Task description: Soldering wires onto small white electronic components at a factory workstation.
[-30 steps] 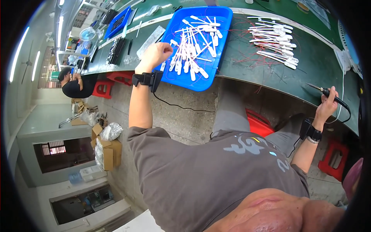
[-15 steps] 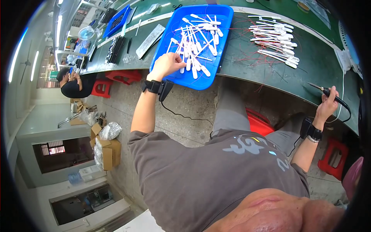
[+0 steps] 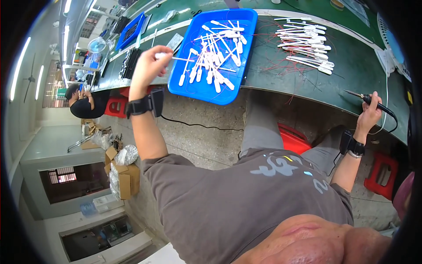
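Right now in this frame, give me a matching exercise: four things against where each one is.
Things:
1. white stick
2. soldering iron
3. blue tray
4. red stool

Places:
A. in the right hand
B. on the green bench, at its near edge
C. in the left hand
D. on the floor under the bench

Pairs: 1-C, 2-A, 3-B, 4-D

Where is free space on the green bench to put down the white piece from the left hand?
The green bench is bare between the row of white pieces and the soldering iron in the right hand. The blue tray is crowded, with little bare floor near its front edge.
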A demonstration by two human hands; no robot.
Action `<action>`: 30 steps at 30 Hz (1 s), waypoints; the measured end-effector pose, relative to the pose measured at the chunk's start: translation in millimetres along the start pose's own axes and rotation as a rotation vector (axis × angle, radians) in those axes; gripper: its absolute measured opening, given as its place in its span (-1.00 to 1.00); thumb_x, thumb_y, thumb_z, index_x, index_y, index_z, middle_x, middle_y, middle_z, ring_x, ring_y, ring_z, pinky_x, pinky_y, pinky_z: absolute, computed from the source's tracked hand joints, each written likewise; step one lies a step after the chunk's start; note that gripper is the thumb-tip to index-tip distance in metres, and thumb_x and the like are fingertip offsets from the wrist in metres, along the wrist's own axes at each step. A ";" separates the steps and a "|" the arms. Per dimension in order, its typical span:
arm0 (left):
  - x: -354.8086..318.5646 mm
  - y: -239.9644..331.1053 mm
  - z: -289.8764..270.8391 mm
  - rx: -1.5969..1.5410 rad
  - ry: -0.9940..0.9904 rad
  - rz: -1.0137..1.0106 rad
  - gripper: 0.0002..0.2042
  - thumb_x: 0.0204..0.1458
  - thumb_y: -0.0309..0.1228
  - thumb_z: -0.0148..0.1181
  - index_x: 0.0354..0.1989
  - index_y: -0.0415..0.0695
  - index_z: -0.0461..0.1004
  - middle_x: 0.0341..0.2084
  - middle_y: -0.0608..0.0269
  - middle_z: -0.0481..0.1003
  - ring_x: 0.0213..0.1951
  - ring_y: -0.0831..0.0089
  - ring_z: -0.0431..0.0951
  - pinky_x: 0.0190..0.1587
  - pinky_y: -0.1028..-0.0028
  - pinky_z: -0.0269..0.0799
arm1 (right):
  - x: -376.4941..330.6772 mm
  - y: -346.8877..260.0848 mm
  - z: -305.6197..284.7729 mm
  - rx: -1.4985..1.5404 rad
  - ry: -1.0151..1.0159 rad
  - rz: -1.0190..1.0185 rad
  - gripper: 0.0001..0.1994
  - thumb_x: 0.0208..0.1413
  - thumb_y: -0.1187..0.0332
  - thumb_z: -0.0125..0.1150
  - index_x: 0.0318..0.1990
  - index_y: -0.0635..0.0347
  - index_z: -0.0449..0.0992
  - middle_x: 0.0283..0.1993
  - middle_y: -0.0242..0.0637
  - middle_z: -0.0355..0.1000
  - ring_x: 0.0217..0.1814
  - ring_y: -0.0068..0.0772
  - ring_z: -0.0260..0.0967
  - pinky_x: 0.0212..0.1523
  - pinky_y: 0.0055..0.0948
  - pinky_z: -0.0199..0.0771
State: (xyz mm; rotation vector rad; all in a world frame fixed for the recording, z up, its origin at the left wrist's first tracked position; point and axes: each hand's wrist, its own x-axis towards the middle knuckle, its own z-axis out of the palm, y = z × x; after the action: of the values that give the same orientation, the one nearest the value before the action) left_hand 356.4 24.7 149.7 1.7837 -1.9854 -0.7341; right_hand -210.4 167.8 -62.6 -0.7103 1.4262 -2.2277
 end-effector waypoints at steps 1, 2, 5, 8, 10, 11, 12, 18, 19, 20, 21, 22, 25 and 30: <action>0.0 7.7 -3.4 0.002 0.001 0.001 -0.80 0.04 -0.33 0.25 -0.22 -0.15 0.56 -0.57 0.37 0.52 -0.62 0.66 0.45 -0.52 0.63 0.37 | 0.4 0.7 0.0 0.008 -0.006 0.000 -0.81 0.24 0.30 0.16 -0.39 0.18 0.43 -0.54 -0.50 0.26 -0.63 -0.76 -0.02 -0.60 -0.68 -0.06; 0.9 14.3 -6.1 -0.115 0.031 0.054 -0.81 0.05 -0.34 0.26 -0.21 -0.14 0.57 -0.55 0.38 0.52 -0.62 0.68 0.41 -0.54 0.64 0.34 | 0.8 1.1 0.1 0.015 -0.012 0.001 -0.81 0.24 0.30 0.16 -0.38 0.18 0.43 -0.54 -0.49 0.26 -0.64 -0.76 -0.02 -0.60 -0.68 -0.06; 14.7 37.1 -3.1 -0.361 0.055 0.186 -0.82 0.06 -0.35 0.28 -0.19 -0.12 0.57 -0.50 0.40 0.51 -0.63 0.73 0.34 -0.58 0.67 0.28 | 1.0 -8.3 -4.3 -0.019 0.014 -0.018 -0.80 0.24 0.28 0.16 -0.38 0.17 0.44 -0.53 -0.50 0.26 -0.61 -0.76 0.00 -0.59 -0.68 -0.04; 19.4 64.1 32.8 -0.525 0.276 0.404 -0.84 0.05 -0.37 0.30 -0.21 -0.09 0.59 -0.40 0.30 0.52 -0.60 0.67 0.36 -0.57 0.62 0.28 | -9.4 -15.2 16.0 -0.102 0.103 0.000 -0.79 0.23 0.24 0.16 -0.38 0.15 0.45 -0.52 -0.51 0.26 -0.58 -0.76 0.04 -0.57 -0.68 0.00; 11.1 104.1 69.6 -0.295 0.404 0.520 -0.85 0.04 -0.38 0.30 -0.22 -0.09 0.59 -0.38 0.28 0.52 -0.56 0.62 0.38 -0.53 0.59 0.31 | -14.5 -27.0 29.5 -0.191 0.187 -0.005 -0.78 0.22 0.20 0.16 -0.39 0.13 0.45 -0.50 -0.53 0.26 -0.53 -0.76 0.08 -0.55 -0.67 0.04; 1.0 126.2 90.5 -0.051 0.581 0.623 -0.85 0.04 -0.38 0.30 -0.22 -0.10 0.59 -0.35 0.26 0.51 -0.52 0.56 0.40 -0.49 0.56 0.34 | -13.2 -26.9 29.5 -0.213 0.189 -0.029 -0.77 0.21 0.19 0.17 -0.40 0.12 0.46 -0.49 -0.54 0.26 -0.51 -0.76 0.10 -0.53 -0.67 0.06; -1.2 144.0 115.5 0.188 0.761 0.722 -0.85 0.04 -0.39 0.29 -0.22 -0.10 0.59 -0.33 0.24 0.50 -0.48 0.51 0.42 -0.45 0.53 0.37 | -10.2 -19.7 20.6 -0.207 0.151 -0.029 -0.77 0.21 0.21 0.17 -0.41 0.12 0.46 -0.49 -0.56 0.25 -0.52 -0.77 0.10 -0.54 -0.68 0.05; 9.0 178.9 275.9 0.495 0.589 1.053 -0.87 -0.08 -0.46 0.20 -0.31 -0.13 0.53 -0.31 0.16 0.48 -0.25 0.25 0.45 -0.15 0.32 0.37 | -5.6 -11.2 12.6 0.014 0.046 0.031 -0.80 0.21 0.29 0.18 -0.46 0.09 0.42 -0.55 -0.61 0.17 -0.59 -0.83 0.00 -0.63 -0.73 -0.09; 4.8 180.6 292.6 0.574 0.457 1.054 -0.86 -0.07 -0.45 0.18 -0.32 -0.14 0.51 -0.30 0.15 0.49 -0.23 0.25 0.46 -0.12 0.31 0.35 | -5.4 -11.6 11.4 0.004 0.063 0.023 -0.80 0.21 0.29 0.18 -0.46 0.09 0.42 -0.55 -0.61 0.17 -0.59 -0.83 0.00 -0.63 -0.73 -0.09; 0.8 184.2 307.9 0.562 0.451 1.070 -0.86 -0.07 -0.45 0.18 -0.32 -0.14 0.51 -0.30 0.15 0.49 -0.23 0.25 0.46 -0.12 0.31 0.35 | -4.5 -11.9 10.2 0.016 0.058 0.026 -0.79 0.21 0.29 0.18 -0.46 0.09 0.42 -0.55 -0.62 0.17 -0.60 -0.84 -0.02 -0.63 -0.73 -0.10; -3.1 187.8 321.9 0.648 0.333 1.033 -0.85 -0.04 -0.42 0.17 -0.29 -0.15 0.49 -0.31 0.14 0.49 -0.22 0.25 0.46 -0.09 0.30 0.33 | -4.3 -11.6 9.0 0.029 0.053 0.031 -0.79 0.21 0.29 0.18 -0.47 0.09 0.41 -0.55 -0.62 0.17 -0.61 -0.84 -0.03 -0.63 -0.73 -0.11; -5.6 189.3 332.4 0.735 0.216 0.990 -0.83 -0.01 -0.39 0.15 -0.27 -0.17 0.48 -0.31 0.14 0.49 -0.22 0.26 0.46 -0.06 0.28 0.31 | -5.0 -11.4 9.4 0.045 0.043 0.038 -0.79 0.20 0.30 0.18 -0.47 0.09 0.40 -0.55 -0.62 0.16 -0.61 -0.85 -0.05 -0.63 -0.73 -0.12; -4.0 198.0 355.2 0.630 0.201 1.011 -0.78 0.00 -0.35 0.18 -0.21 -0.19 0.48 -0.32 0.13 0.49 -0.21 0.24 0.46 -0.05 0.27 0.30 | -6.3 -13.5 10.0 0.028 0.061 0.032 -0.78 0.21 0.30 0.18 -0.48 0.09 0.40 -0.55 -0.62 0.17 -0.61 -0.85 -0.05 -0.63 -0.72 -0.12; -6.8 193.4 355.8 0.300 0.144 0.981 -0.64 -0.01 -0.25 0.27 -0.08 -0.18 0.46 -0.35 0.18 0.51 -0.18 0.23 0.47 -0.05 0.28 0.30 | -6.2 -11.2 8.3 -0.052 0.062 -0.003 -0.77 0.21 0.29 0.18 -0.48 0.09 0.40 -0.55 -0.62 0.20 -0.62 -0.85 -0.06 -0.63 -0.72 -0.11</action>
State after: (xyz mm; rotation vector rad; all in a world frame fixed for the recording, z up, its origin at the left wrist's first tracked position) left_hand -7.1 90.6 -16.3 0.7226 -2.5536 0.0145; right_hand -201.1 169.9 -50.6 -0.6655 1.5183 -2.2407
